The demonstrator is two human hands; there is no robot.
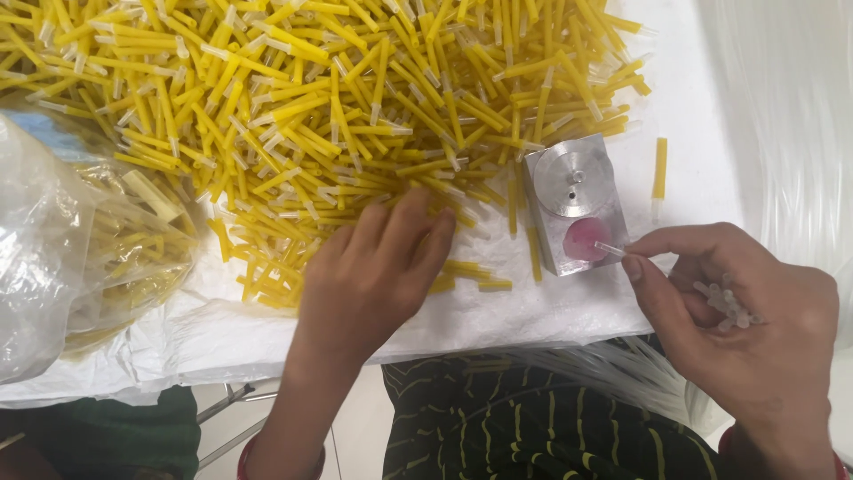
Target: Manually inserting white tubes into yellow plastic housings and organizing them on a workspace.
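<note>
- The left hand [378,267] lies palm down, fingers loosely spread, on the near edge of a large heap of yellow tubes [338,98]; it grips nothing that shows, its fingertips resting on the tubes.
- The right hand [746,324] pinches a small clear tube [609,250] between thumb and forefinger, with a bundle of clear tubes [729,304] tucked in the curled fingers.
- The clear tube's tip touches the pink pad [584,238] set in a metal block [573,203], which sits on the white table covering [551,311] just right of the heap.
- One yellow tube [659,169] lies apart, right of the block.
- A clear plastic bag [62,249] holding more yellow tubes sits at the left.
</note>
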